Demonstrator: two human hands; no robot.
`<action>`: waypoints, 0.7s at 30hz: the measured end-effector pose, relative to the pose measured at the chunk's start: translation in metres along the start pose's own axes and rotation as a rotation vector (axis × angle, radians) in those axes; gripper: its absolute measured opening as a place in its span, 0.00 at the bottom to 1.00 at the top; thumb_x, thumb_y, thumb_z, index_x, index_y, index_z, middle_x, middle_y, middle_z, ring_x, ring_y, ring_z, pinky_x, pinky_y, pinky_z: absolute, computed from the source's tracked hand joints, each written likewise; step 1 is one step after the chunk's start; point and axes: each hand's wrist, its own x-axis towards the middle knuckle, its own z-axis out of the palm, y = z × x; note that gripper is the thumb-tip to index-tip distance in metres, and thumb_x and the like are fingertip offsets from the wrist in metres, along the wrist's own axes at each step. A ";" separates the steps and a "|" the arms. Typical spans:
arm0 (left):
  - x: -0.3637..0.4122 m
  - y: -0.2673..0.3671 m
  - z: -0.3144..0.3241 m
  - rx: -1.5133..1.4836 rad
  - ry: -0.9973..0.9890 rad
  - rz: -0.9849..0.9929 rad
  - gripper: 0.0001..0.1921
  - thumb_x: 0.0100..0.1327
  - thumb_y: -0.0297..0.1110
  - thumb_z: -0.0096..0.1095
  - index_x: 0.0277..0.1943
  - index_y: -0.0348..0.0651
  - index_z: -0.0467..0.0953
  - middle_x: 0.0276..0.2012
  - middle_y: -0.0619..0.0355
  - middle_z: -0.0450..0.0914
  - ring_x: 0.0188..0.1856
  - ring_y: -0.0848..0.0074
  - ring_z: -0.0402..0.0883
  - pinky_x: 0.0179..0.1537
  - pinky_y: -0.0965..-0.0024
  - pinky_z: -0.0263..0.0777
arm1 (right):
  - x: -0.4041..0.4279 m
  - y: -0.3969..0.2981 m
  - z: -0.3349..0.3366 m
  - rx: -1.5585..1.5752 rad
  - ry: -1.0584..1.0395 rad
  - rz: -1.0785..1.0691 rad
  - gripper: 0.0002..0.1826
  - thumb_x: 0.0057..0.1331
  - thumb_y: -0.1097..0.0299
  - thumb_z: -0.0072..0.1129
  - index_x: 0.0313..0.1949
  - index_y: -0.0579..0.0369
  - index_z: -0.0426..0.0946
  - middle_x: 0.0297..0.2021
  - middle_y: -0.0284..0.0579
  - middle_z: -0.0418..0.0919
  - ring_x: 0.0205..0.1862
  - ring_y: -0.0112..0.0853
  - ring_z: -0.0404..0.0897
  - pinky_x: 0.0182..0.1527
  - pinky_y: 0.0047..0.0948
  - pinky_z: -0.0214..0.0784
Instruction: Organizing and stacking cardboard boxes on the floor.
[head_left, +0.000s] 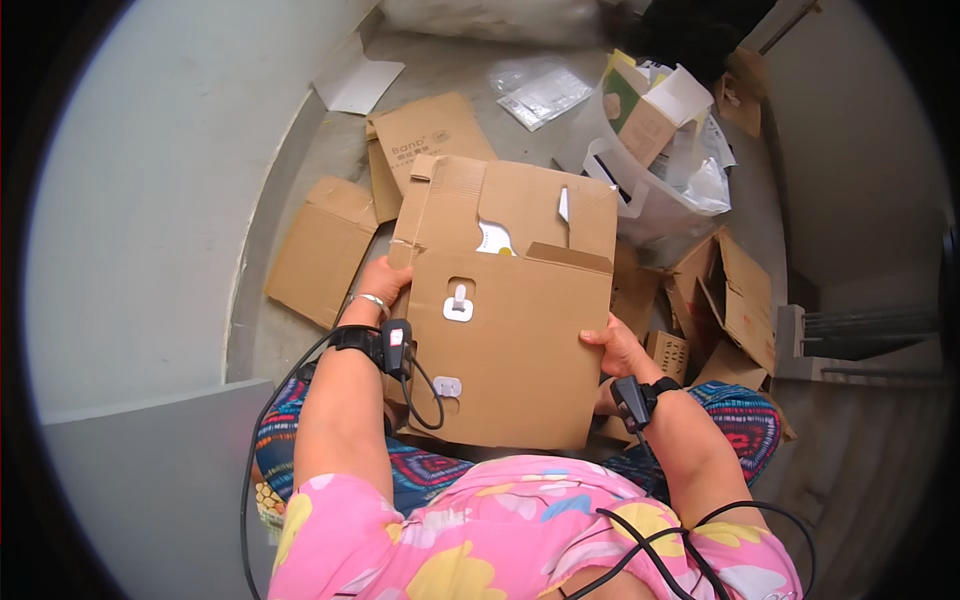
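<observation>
A large cardboard box (517, 337), folded flat or nearly so, lies before me between both hands. My left hand (388, 281) grips its left edge, and my right hand (613, 343) holds the right edge with the thumb on top. Two white plastic handle clips (458, 304) sit in the cardboard, the second one (448, 387) lower down. Above them, a gap between the flaps shows a white printed sheet (495, 238). A narrow slit beside the upper flap (525, 202) has a white piece sticking through. The fingers under the box are hidden.
Flattened cartons (322, 251) and a printed carton (431, 131) lie at the left. A translucent plastic bin (637, 202) full of packaging stands far right, near opened boxes (746, 292). Plastic wrap (544, 97) is on the floor. Black cables (251, 465) run from my wrist devices. A wall (150, 187) borders the left.
</observation>
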 end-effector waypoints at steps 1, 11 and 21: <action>-0.001 -0.002 -0.005 0.076 0.033 0.003 0.16 0.45 0.33 0.66 0.36 0.32 0.77 0.29 0.53 0.80 0.29 0.74 0.78 0.31 0.70 0.71 | 0.007 0.005 0.000 0.005 -0.005 0.015 0.32 0.45 0.82 0.58 0.52 0.55 0.62 0.45 0.42 0.70 0.47 0.38 0.71 0.51 0.39 0.63; 0.039 -0.056 0.004 0.204 -0.150 -0.028 0.17 0.50 0.40 0.61 0.38 0.35 0.77 0.30 0.49 0.80 0.31 0.68 0.80 0.34 0.68 0.71 | 0.037 0.019 -0.011 -0.094 0.208 0.083 0.23 0.52 0.81 0.52 0.50 0.57 0.64 0.45 0.44 0.72 0.46 0.39 0.71 0.51 0.40 0.63; 0.051 -0.072 -0.005 -0.337 -0.353 -0.412 0.20 0.53 0.34 0.60 0.48 0.36 0.68 0.25 0.63 0.72 0.21 0.83 0.67 0.23 0.74 0.64 | 0.051 0.032 -0.028 -0.109 0.368 0.032 0.21 0.54 0.82 0.50 0.49 0.59 0.63 0.44 0.46 0.72 0.45 0.39 0.71 0.51 0.39 0.62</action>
